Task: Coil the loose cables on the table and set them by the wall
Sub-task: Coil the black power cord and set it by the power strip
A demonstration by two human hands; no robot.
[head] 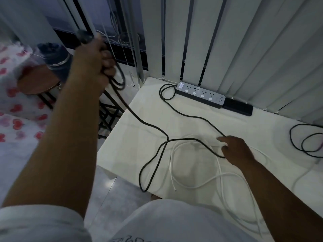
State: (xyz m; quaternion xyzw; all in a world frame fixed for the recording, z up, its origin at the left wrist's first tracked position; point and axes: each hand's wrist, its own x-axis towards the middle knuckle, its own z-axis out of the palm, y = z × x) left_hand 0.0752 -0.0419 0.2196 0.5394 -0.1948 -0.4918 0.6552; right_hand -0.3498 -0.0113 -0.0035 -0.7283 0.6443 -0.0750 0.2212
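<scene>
White cable [192, 186] lies loose on the table [125, 154] closest to me. Right hand [236, 151] rests on the black cable [150, 126], grip unclear. Left hand [94, 56] clenches 2 or 3 coils, raised. Power strip [199, 94] by the blinds [244, 49].

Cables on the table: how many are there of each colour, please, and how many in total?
Black cables: 2, one running from the power strip to the left hand, one at the right edge.
White cables: 1, as far as visible.
Total: 3.
</scene>
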